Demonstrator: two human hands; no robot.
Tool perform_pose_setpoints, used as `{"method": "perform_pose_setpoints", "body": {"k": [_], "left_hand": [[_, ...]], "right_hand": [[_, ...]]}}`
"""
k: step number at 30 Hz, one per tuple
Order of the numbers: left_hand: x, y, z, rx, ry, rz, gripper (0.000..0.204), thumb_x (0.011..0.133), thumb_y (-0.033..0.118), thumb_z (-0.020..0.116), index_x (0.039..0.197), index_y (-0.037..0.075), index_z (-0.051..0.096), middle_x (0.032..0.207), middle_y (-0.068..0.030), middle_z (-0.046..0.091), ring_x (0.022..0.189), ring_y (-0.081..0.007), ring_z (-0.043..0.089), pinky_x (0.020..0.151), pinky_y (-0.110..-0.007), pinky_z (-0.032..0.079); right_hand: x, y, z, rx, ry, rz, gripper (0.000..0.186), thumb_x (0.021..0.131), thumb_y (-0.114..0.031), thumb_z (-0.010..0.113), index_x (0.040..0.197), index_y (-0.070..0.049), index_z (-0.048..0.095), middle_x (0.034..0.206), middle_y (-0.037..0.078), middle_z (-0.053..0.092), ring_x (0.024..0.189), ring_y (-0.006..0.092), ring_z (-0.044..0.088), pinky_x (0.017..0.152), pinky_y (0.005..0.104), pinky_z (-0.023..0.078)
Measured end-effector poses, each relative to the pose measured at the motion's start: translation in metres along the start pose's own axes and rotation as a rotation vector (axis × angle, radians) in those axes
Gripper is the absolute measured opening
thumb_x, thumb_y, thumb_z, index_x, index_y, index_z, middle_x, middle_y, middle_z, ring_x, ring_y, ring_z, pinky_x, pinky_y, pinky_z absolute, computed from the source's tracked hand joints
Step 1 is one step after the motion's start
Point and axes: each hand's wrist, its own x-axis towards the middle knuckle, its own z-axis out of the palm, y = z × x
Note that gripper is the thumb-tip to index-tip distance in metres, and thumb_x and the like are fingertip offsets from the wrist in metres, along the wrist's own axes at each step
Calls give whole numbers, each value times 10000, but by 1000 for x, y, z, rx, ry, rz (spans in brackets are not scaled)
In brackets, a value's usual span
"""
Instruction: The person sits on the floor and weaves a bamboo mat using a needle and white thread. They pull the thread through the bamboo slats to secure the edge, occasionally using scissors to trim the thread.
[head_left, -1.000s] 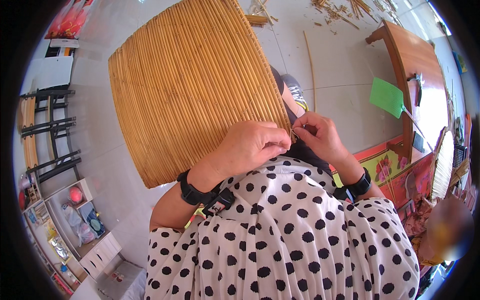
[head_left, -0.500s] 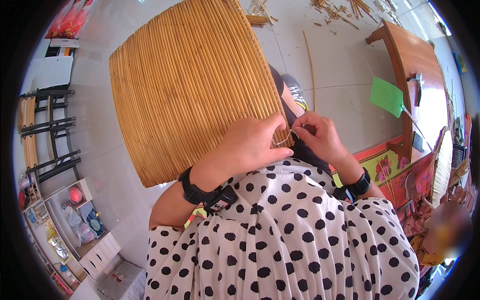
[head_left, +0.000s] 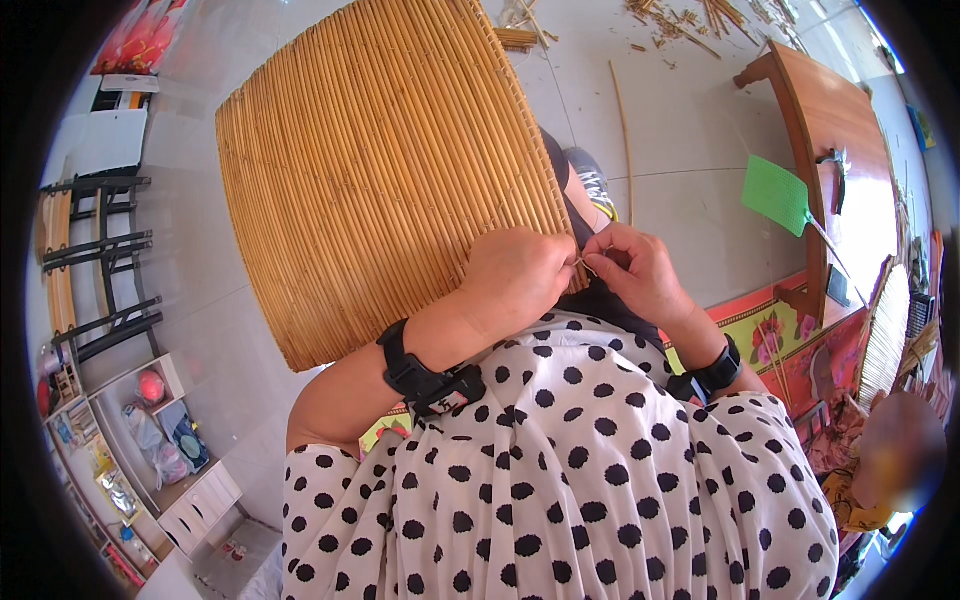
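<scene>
A large mat of bound golden-brown reed stalks (head_left: 390, 160) rests across my lap, its stitched edge on the right. At the near right corner of that edge, a thin pale string (head_left: 581, 261) runs between my fingertips. My left hand (head_left: 520, 265) lies over the mat's near part, its fingers curled closed on the string. Just right of the edge, my right hand (head_left: 642, 272) pinches the string between thumb and forefinger. The two hands almost touch, and most of the string is hidden by the fingers.
A wooden table (head_left: 835, 100) at the right bears a green fly swatter (head_left: 775, 195). Loose stalks (head_left: 690, 20) lie on the tiled floor at the far right. Shelves (head_left: 150, 440) and folded black-framed furniture (head_left: 100, 250) stand at the left. Another person (head_left: 890, 450) is at the lower right.
My left hand has closed from a spread grip, its thumb drawing in toward the right hand. The string's loose loop is no longer visible. My right hand has barely moved.
</scene>
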Motion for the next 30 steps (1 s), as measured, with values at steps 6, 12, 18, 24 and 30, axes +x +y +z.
{"method": "perform_pose_setpoints", "body": {"k": [6,12,18,24,30], "left_hand": [[0,-2,1,-62,27,14,95,833,220,695,830,125,708,640,-114,649,609,-322,654,568,-430,511],[0,-3,0,-83,40,38,95,840,225,698,837,130,709,631,-108,641,600,-318,646,560,-420,506],[0,-3,0,-97,49,40,97,841,229,711,867,136,724,633,-110,640,593,-312,642,553,-412,501],[1,-2,1,-102,55,39,94,847,225,711,882,139,729,643,-113,645,601,-306,647,553,-404,502],[1,-1,0,-99,44,35,89,856,214,703,897,139,731,670,-107,661,619,-296,658,567,-396,511]], "right_hand": [[1,-3,-1,28,-4,40,58,888,-26,700,925,8,670,779,13,621,665,59,542,598,236,471],[0,-2,-2,3,-9,43,52,892,-31,699,924,5,678,770,2,618,662,50,534,593,230,465],[0,-3,-4,28,-17,48,55,893,-30,699,926,8,678,790,2,621,660,49,530,594,227,464],[-1,0,-4,43,-8,44,57,897,-34,701,931,7,679,792,-4,615,661,43,527,592,220,461],[-1,2,-5,32,-10,55,60,899,-40,703,934,4,682,797,-3,623,659,43,530,590,222,460]]}}
